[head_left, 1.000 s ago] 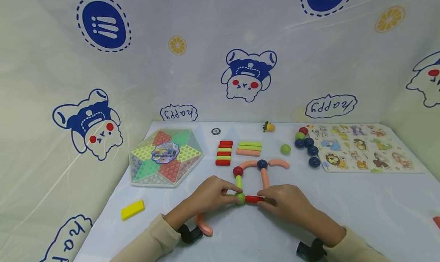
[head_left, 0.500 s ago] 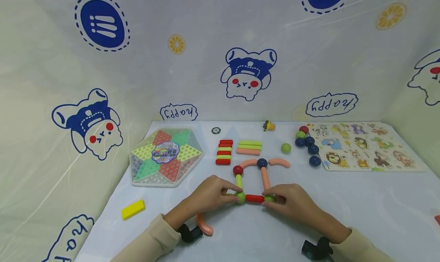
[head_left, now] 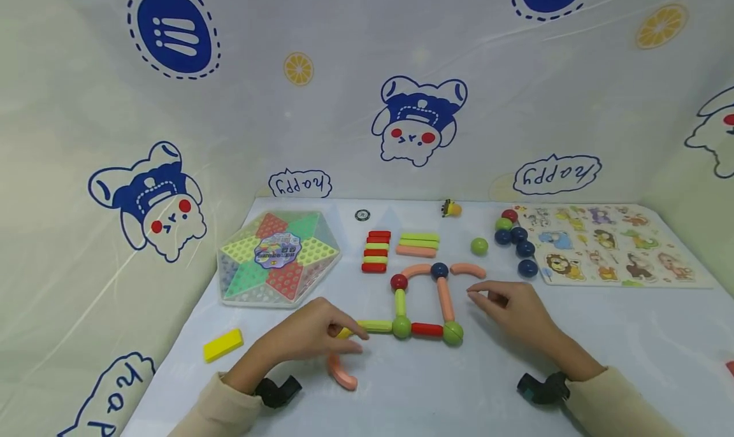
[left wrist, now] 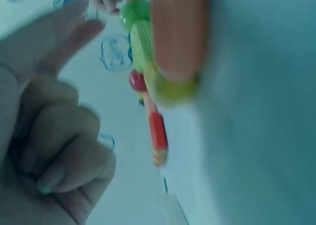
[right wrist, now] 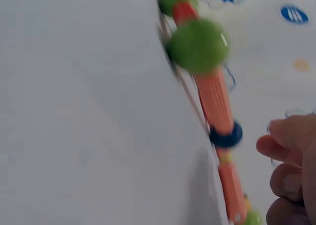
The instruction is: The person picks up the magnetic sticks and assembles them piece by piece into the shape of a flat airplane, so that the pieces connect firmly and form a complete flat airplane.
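Observation:
Rods and balls lie joined on the white table. A closed four-sided loop has a red ball (head_left: 398,282), a dark blue ball (head_left: 439,270) and two green balls (head_left: 453,333) at its corners. A red rod (head_left: 427,330) forms its near side. Leftward, a lime rod (head_left: 375,326) runs to a yellow ball (left wrist: 173,92), from which a curved pink rod (head_left: 342,371) reaches toward me. My left hand (head_left: 312,332) hovers over the yellow ball, partly hiding it, thumb and forefinger apart, holding nothing. My right hand (head_left: 518,313) is right of the loop, fingers loosely bent, holding nothing.
Behind the loop lie a row of red and lime rods (head_left: 375,252), a lime and pink stack (head_left: 417,244) and a loose green ball (head_left: 478,246). Several balls (head_left: 524,249) border the animal puzzle board (head_left: 619,246). A hexagonal game box (head_left: 278,258) and yellow block (head_left: 223,346) are left.
Both hands have let go of the green balls. The left hand has moved left to the yellow ball, and the right hand has drawn away to the right. The red rod now joins both green balls.

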A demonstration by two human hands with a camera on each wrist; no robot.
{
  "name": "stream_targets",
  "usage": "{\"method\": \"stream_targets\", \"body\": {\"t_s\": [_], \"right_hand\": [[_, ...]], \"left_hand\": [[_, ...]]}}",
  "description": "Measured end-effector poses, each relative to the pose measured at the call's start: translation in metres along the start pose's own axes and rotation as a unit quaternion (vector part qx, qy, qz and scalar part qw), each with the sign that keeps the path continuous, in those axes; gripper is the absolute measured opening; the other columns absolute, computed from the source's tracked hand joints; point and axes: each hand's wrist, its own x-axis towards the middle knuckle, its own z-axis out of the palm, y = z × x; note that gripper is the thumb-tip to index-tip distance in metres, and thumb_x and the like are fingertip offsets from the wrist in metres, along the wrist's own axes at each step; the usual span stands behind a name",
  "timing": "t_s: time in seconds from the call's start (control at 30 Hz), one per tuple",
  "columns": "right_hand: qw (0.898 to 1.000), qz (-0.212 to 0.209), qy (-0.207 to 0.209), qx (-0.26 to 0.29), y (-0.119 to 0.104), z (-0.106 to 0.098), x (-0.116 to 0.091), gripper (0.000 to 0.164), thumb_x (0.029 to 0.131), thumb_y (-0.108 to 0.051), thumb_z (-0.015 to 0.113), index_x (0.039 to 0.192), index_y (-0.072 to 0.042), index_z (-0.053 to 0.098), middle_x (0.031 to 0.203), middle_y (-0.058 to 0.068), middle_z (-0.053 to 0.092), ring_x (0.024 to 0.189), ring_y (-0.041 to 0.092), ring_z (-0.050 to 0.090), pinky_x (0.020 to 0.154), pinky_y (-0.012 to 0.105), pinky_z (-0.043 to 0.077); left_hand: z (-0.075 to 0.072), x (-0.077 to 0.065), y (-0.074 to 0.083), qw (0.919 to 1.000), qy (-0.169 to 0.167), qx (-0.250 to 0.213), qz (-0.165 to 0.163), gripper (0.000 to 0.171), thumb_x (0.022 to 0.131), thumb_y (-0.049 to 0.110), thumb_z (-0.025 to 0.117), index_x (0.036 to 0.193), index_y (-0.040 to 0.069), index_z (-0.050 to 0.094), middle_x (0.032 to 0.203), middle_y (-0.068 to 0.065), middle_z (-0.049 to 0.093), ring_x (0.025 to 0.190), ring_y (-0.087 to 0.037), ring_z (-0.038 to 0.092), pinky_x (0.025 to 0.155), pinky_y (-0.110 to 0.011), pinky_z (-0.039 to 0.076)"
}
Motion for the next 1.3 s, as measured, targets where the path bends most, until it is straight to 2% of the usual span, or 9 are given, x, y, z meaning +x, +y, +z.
{"method": "stream_targets", "body": {"t_s": [0.13, 0.27, 0.37, 0.47, 0.7, 0.83, 1.07, 1.17, 1.3], "right_hand": [[0.999, 0.028, 0.035, -0.009, 0.012, -0.007, 0.007, 0.028, 0.087, -0.044, 0.062, 0.1, -0.021, 0.072, 0.056, -0.006, 0.045, 0.054, 0.014, 0.044, 0.046, 0.025, 0.032], [0.999, 0.016, 0.023, -0.016, 0.003, -0.009, 0.022, 0.027, 0.088, -0.041, 0.063, 0.103, -0.02, 0.072, 0.057, -0.005, 0.045, 0.055, 0.015, 0.044, 0.046, 0.025, 0.033], [1.0, -0.017, 0.004, -0.024, -0.011, -0.008, 0.042, 0.021, 0.087, -0.036, 0.065, 0.101, -0.021, 0.072, 0.057, -0.005, 0.048, 0.055, 0.015, 0.045, 0.046, 0.025, 0.034], [0.999, -0.041, -0.015, -0.023, -0.023, -0.005, 0.065, 0.017, 0.087, -0.031, 0.067, 0.1, -0.021, 0.072, 0.059, -0.005, 0.051, 0.054, 0.015, 0.046, 0.045, 0.025, 0.036], [0.994, -0.049, -0.092, -0.031, -0.049, 0.016, 0.104, 0.016, 0.086, -0.03, 0.068, 0.098, -0.021, 0.072, 0.054, -0.003, 0.046, 0.049, 0.016, 0.044, 0.043, 0.026, 0.033], [0.988, -0.051, -0.143, -0.038, -0.067, 0.032, 0.118, 0.02, 0.085, -0.032, 0.068, 0.102, -0.021, 0.073, 0.053, -0.003, 0.045, 0.05, 0.016, 0.045, 0.045, 0.026, 0.032], [0.973, -0.089, -0.192, -0.096, -0.096, 0.05, 0.136, 0.018, 0.084, -0.032, 0.07, 0.101, -0.026, 0.072, 0.059, -0.006, 0.053, 0.059, 0.013, 0.05, 0.052, 0.026, 0.041], [0.965, -0.077, -0.217, -0.123, -0.106, 0.058, 0.143, 0.021, 0.083, -0.034, 0.07, 0.103, -0.026, 0.071, 0.064, -0.007, 0.055, 0.061, 0.013, 0.052, 0.053, 0.025, 0.043], [0.96, -0.076, -0.231, -0.142, -0.109, 0.068, 0.149, 0.017, 0.082, -0.036, 0.071, 0.096, -0.026, 0.072, 0.069, -0.007, 0.058, 0.064, 0.013, 0.053, 0.054, 0.024, 0.044]], "left_hand": [[0.007, -0.025, -0.005, 0.9989, -0.038, -0.027, 0.006, 0.025, 0.075, 0.046, 0.073, 0.097, 0.033, 0.072, 0.048, 0.014, 0.041, 0.043, -0.003, 0.033, 0.042, -0.021, 0.026], [0.02, -0.034, -0.008, 0.9987, -0.031, 0.005, 0.04, 0.028, 0.074, 0.046, 0.075, 0.098, 0.033, 0.071, 0.063, 0.024, 0.054, 0.05, 0.003, 0.039, 0.047, -0.016, 0.032], [0.025, -0.034, -0.009, 0.998, -0.021, 0.024, 0.054, 0.023, 0.075, 0.042, 0.076, 0.096, 0.032, 0.072, 0.075, 0.029, 0.059, 0.057, 0.007, 0.043, 0.051, -0.015, 0.036], [0.027, -0.033, -0.008, 0.9981, -0.017, 0.022, 0.055, 0.017, 0.078, 0.038, 0.075, 0.093, 0.031, 0.072, 0.075, 0.029, 0.059, 0.058, 0.008, 0.045, 0.052, -0.015, 0.038], [0.03, -0.033, -0.007, 0.9985, -0.014, 0.006, 0.052, 0.014, 0.08, 0.037, 0.073, 0.092, 0.031, 0.071, 0.074, 0.028, 0.058, 0.059, 0.008, 0.046, 0.053, -0.015, 0.04], [0.03, -0.036, -0.008, 0.9989, -0.014, -0.01, 0.045, 0.014, 0.079, 0.038, 0.074, 0.092, 0.032, 0.071, 0.072, 0.028, 0.058, 0.058, 0.007, 0.045, 0.051, -0.015, 0.038], [0.028, -0.035, -0.01, 0.9983, -0.022, -0.043, 0.031, 0.017, 0.078, 0.039, 0.074, 0.094, 0.033, 0.071, 0.068, 0.025, 0.058, 0.054, 0.003, 0.042, 0.048, -0.016, 0.033], [0.027, -0.034, -0.01, 0.9982, -0.023, -0.047, 0.03, 0.017, 0.078, 0.04, 0.074, 0.094, 0.033, 0.071, 0.067, 0.023, 0.057, 0.054, 0.003, 0.041, 0.047, -0.016, 0.032], [0.03, -0.036, -0.01, 0.9984, -0.016, -0.044, 0.033, 0.016, 0.078, 0.038, 0.074, 0.092, 0.033, 0.071, 0.065, 0.023, 0.055, 0.053, 0.004, 0.039, 0.047, -0.016, 0.032]]}}
